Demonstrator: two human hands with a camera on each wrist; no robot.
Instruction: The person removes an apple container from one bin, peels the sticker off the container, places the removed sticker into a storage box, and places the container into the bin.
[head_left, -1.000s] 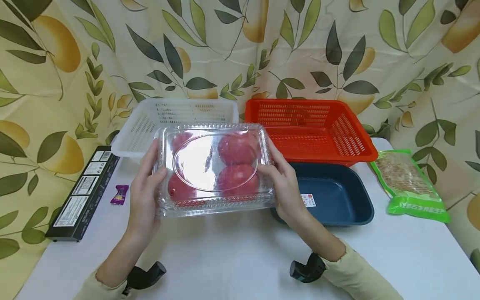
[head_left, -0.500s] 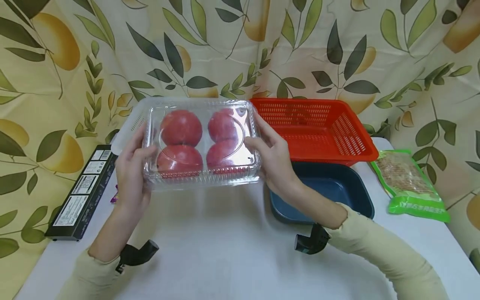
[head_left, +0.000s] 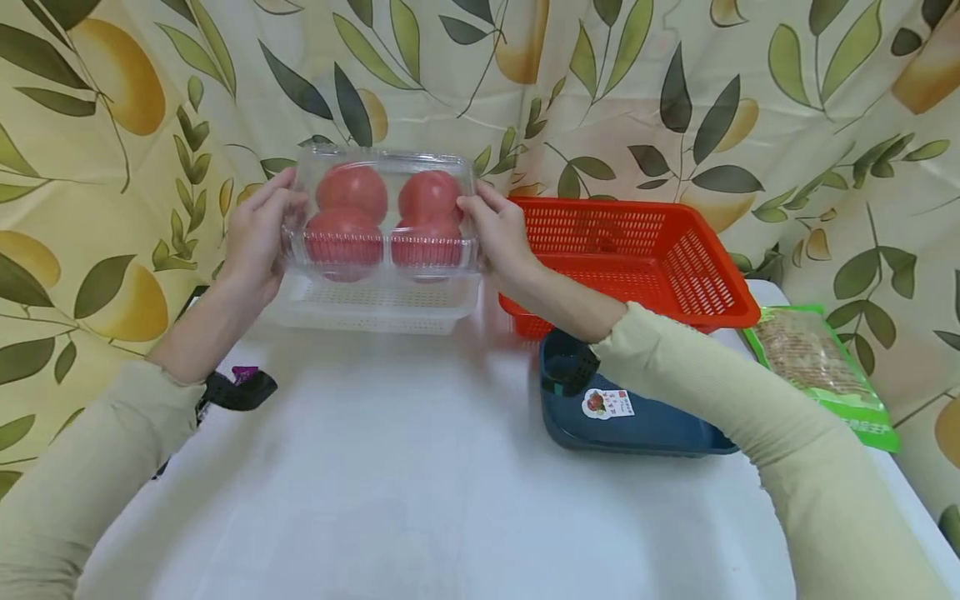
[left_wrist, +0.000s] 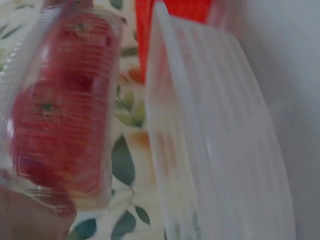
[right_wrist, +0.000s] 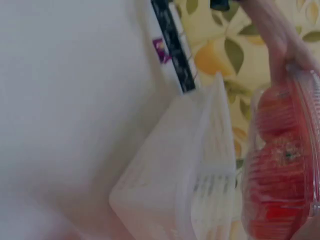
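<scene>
A clear plastic clamshell box [head_left: 393,200] with several red tomatoes [head_left: 351,193] inside is held up above the white perforated basket [head_left: 367,317]. My left hand [head_left: 257,237] grips its left end, and my right hand [head_left: 501,233] grips its right end with the thumb on the front. Both wrist views show a gap between the box [left_wrist: 65,115] and the basket's rim [right_wrist: 192,165]. The lid looks closed. In the head view the box hides much of the basket.
Right of the white basket stands a red perforated basket [head_left: 622,267]. In front of it lies a dark blue tray [head_left: 637,429], partly behind my right sleeve. A green food bag [head_left: 825,367] lies far right. A purple wrapped candy [head_left: 243,373] and a black box [right_wrist: 175,45] are at the left.
Both hands have carried the box of tomatoes forward and a little left, from over the near table to above the white basket. The box's front now tilts more toward me.
</scene>
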